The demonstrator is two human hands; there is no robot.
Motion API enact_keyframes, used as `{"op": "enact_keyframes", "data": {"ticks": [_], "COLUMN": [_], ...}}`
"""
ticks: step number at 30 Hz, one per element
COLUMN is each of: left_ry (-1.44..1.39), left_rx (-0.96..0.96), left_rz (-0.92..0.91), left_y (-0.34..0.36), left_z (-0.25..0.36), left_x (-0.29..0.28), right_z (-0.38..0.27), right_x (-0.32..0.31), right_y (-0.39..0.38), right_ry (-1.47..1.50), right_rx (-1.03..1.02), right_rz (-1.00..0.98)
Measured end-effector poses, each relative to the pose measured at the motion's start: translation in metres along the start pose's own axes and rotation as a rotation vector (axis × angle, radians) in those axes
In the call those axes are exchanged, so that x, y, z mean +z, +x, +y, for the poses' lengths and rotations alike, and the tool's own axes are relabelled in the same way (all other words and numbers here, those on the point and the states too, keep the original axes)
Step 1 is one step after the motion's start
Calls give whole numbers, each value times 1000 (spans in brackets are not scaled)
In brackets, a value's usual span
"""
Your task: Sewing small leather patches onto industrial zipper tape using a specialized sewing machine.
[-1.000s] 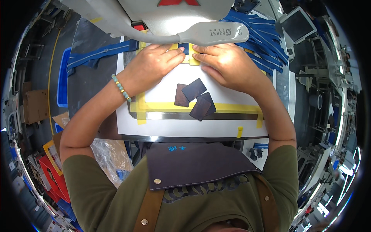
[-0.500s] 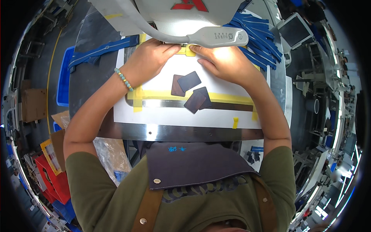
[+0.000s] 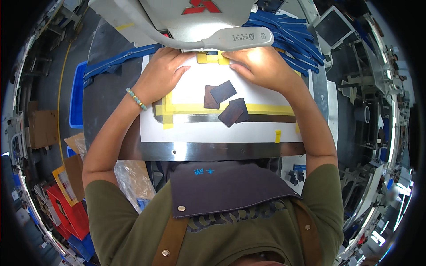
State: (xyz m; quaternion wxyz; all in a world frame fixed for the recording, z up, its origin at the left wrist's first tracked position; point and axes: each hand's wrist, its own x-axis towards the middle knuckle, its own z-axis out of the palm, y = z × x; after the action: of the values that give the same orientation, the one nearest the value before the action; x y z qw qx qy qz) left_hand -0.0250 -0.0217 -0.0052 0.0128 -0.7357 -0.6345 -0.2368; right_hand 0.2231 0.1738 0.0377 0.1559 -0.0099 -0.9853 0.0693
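My left hand (image 3: 160, 73) lies on the white sheet (image 3: 195, 82) with its thumb spread from the index finger; the other fingertips go out of sight under the lamp. A long blue zipper (image 3: 122, 57) runs from the left up to this hand. Between my hands sits a yellow guide piece (image 3: 207, 59) with a small dark blue bit in it. The stretched index finger of my right hand (image 3: 262, 66) touches the guide's right end, its thumb held apart. Several dark fabric patches (image 3: 223, 91) lie overlapping in two pairs nearer to me.
A grey lamp (image 3: 239, 39) on a bent neck hangs over my fingers, before a white sewing machine head (image 3: 177, 20). Blue zippers (image 3: 288, 35) are heaped at the back right. Yellow tape (image 3: 266, 109) crosses the sheet. A blue bin (image 3: 77, 95) stands left of the metal table (image 3: 213, 151).
My left hand has moved left, away from the yellow guide piece, and its thumb has parted from the index finger. My right hand stays at the guide's right end. The whole view has shifted slightly.
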Motion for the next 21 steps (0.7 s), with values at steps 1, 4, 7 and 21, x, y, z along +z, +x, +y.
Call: {"op": "enact_keyframes", "data": {"ticks": [1, 4, 7, 21], "left_ry": [1, 40, 53, -4], "left_rx": [5, 21, 32, 135], "left_rz": [-1, -3, -4, 159], "left_y": [0, 2, 2, 11], "left_z": [1, 4, 4, 32], "left_x": [0, -1, 0, -6], "right_z": [1, 5, 11, -19], "right_x": [0, 3, 13, -4], "right_y": [1, 4, 5, -1], "right_ry": [-2, -102, -141, 29], "right_rx": [4, 77, 135, 192], "right_rz": [4, 54, 5, -42]}}
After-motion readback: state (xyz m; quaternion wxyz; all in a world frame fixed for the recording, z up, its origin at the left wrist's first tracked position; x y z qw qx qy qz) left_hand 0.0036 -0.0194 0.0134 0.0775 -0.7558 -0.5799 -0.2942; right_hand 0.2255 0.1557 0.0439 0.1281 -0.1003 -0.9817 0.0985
